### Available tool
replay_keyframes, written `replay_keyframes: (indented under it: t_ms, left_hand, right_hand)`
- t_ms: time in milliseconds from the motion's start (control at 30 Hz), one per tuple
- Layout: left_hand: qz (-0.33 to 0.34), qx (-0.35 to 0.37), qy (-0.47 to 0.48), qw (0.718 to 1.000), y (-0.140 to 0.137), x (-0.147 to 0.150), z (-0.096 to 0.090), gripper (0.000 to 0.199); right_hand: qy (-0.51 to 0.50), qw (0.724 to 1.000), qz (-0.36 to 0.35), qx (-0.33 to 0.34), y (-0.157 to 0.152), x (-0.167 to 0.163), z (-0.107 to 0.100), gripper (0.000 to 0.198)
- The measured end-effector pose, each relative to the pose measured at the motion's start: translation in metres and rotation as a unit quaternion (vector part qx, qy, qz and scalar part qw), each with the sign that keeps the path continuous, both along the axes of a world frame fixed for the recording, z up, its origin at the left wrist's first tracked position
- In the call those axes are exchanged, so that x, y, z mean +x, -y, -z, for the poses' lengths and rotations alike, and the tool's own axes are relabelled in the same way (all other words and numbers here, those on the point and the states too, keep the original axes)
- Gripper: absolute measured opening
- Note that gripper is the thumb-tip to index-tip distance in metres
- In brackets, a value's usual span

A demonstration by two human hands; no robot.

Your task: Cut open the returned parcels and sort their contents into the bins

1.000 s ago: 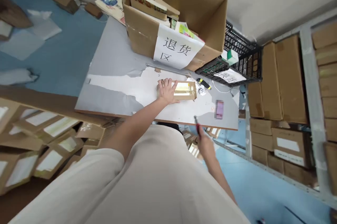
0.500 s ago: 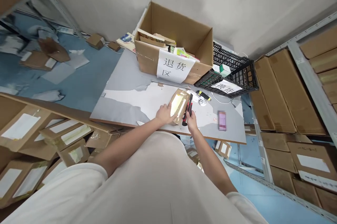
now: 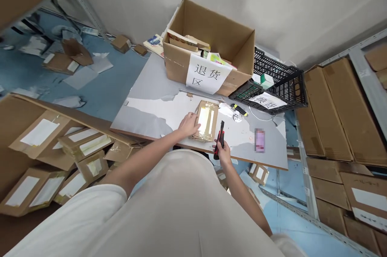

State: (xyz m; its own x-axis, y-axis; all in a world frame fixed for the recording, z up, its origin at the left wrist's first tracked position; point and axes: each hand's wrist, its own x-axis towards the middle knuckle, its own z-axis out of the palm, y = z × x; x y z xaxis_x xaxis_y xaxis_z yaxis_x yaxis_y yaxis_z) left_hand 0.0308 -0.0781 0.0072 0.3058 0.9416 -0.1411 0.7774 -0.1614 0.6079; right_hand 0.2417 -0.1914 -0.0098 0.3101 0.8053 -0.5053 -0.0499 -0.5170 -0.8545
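A small taped cardboard box (image 3: 211,112) with a white label lies on the table in front of me. My left hand (image 3: 189,125) grips its left side, with the thumb against the front left part and the fingers toward the far left edge. Just right of the box, my right hand (image 3: 223,154) is wrapped round a black and red utility knife (image 3: 221,134). The knife points away from me, held apart from the box. Whether its blade is out is too small to tell.
A large open carton (image 3: 177,61) with books stands at the table's back, beside a black plastic crate (image 3: 298,88). A yellow and black tool (image 3: 239,109) and a blurred pink item (image 3: 259,141) lie to the right. Labelled boxes (image 3: 39,132) fill the left; shelves (image 3: 359,67) stand right.
The box has turned to sit straighter before me. My right hand and the utility knife have drawn back from its right side toward me. The whole view has shifted slightly.
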Motion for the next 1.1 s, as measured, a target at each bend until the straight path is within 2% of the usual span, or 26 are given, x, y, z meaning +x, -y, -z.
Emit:
replay_keyframes:
  t_ms: [100, 200, 267, 333, 433, 600, 733, 800, 867, 900, 967, 1033, 1100]
  left_hand:
    - [-0.003, 0.027, -0.01, 1.0, -0.042, 0.008, -0.006, 0.061]
    - [0.024, 0.037, -0.027, 0.999, -0.088, 0.017, -0.01, 0.071]
    - [0.064, 0.008, -0.044, 0.997, -0.11, 0.024, -0.01, 0.068]
    - [0.09, -0.026, -0.058, 0.994, -0.119, 0.028, -0.008, 0.059]
    - [0.072, -0.039, -0.071, 0.994, -0.11, 0.025, -0.004, 0.049]
    - [-0.095, -0.047, -0.085, 0.991, -0.059, -0.008, -0.003, 0.045]
    - [-0.173, -0.106, -0.084, 0.976, -0.012, -0.029, -0.002, 0.061]
    - [-0.188, -0.079, -0.068, 0.977, 0.003, -0.032, -0.001, 0.071]
    - [-0.162, -0.001, -0.058, 0.985, 0.006, -0.031, -0.003, 0.077]
    - [-0.126, 0.042, -0.059, 0.989, 0.004, -0.029, -0.004, 0.079]
    - [-0.015, 0.105, -0.069, 0.992, -0.008, -0.026, -0.006, 0.081]
    - [0.101, 0.126, -0.08, 0.984, -0.022, -0.022, -0.007, 0.081]
    - [0.162, 0.12, -0.085, 0.976, -0.032, -0.018, -0.005, 0.083]
  right_hand:
    - [-0.093, 0.993, 0.059, -0.044, 0.029, -0.002, -0.003, 0.052]
    - [-0.217, 0.972, 0.069, -0.063, 0.044, -0.01, -0.01, 0.049]
    - [-0.273, 0.958, 0.065, -0.056, 0.046, -0.018, -0.015, 0.047]
    - [-0.286, 0.955, 0.067, -0.04, 0.043, -0.024, -0.018, 0.046]
    - [-0.249, 0.966, 0.072, -0.015, 0.032, -0.027, -0.019, 0.047]
    - [-0.141, 0.986, 0.076, 0.05, -0.004, -0.008, -0.018, 0.047]
    - [-0.043, 0.994, 0.058, 0.083, -0.047, 0.013, -0.02, 0.044]
    - [0.014, 0.996, 0.03, 0.082, -0.06, 0.023, -0.023, 0.044]
    - [0.089, 0.994, -0.013, 0.068, -0.064, 0.031, -0.03, 0.048]
    - [0.13, 0.989, -0.038, 0.055, -0.061, 0.034, -0.034, 0.053]
    - [0.201, 0.975, -0.094, 0.02, -0.051, 0.038, -0.045, 0.067]
    - [0.261, 0.953, -0.152, -0.02, -0.037, 0.039, -0.055, 0.074]
    - [0.322, 0.923, -0.206, -0.051, -0.024, 0.036, -0.064, 0.071]
